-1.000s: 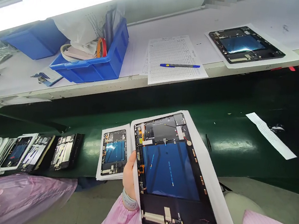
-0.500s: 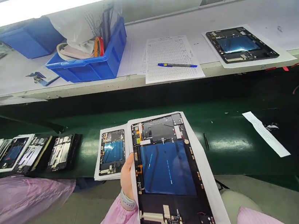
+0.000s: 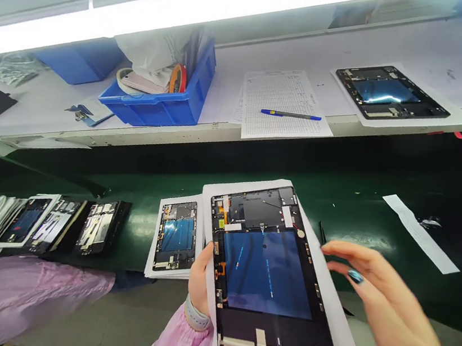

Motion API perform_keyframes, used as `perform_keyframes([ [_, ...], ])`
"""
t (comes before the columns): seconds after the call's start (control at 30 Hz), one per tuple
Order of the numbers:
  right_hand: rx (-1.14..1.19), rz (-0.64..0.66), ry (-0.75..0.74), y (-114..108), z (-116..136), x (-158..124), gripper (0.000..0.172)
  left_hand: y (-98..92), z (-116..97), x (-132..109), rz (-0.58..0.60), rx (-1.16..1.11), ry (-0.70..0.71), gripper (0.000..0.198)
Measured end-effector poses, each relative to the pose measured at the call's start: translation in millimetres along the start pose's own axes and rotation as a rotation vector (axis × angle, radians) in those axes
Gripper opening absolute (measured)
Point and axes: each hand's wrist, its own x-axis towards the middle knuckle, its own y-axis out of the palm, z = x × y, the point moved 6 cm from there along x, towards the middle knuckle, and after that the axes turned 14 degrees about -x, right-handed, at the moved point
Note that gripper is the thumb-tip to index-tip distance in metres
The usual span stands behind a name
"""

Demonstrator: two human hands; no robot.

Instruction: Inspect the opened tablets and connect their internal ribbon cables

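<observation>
The big tablet (image 3: pixel 274 281) is black with a blue middle, and the paper (image 3: pixel 337 326) under it is white. The desk (image 3: pixel 138 229) is dark green, the near sleeve (image 3: pixel 175 340) pink, the watch band (image 3: pixel 195 316) pale grey. The bin (image 3: pixel 156 111) is blue, and the white page (image 3: pixel 282 93) has thin dark lines

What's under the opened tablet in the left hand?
White paper sticks out beyond the opened tablet. The left hand holds one side; whatever else lies beneath the paper is covered and can't be seen.

I couldn't see most fingers of the left hand (image 3: pixel 198 282) beneath the paper (image 3: pixel 339 323); the bottom edge cropped that sheet, and writing on the form (image 3: pixel 280 91) was illegibly small.
</observation>
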Motion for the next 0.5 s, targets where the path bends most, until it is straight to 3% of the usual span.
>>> perform_keyframes([
  [0.2,0.229,0.273,0.301,43.9,-22.5,-4.6,0.051,-2.0,2.9,1.9,-0.053,0.000,-0.059,0.050],
  [0.37,0.561,0.349,0.137,52.0,-11.4,6.3,0.049,10.6,12.1,5.4,0.002,-0.001,-0.177,0.049],
  [0.5,0.641,0.391,-0.006,49.7,-13.1,30.5,0.054,16.0,15.7,8.9,-0.001,-0.027,-0.246,0.047],
])
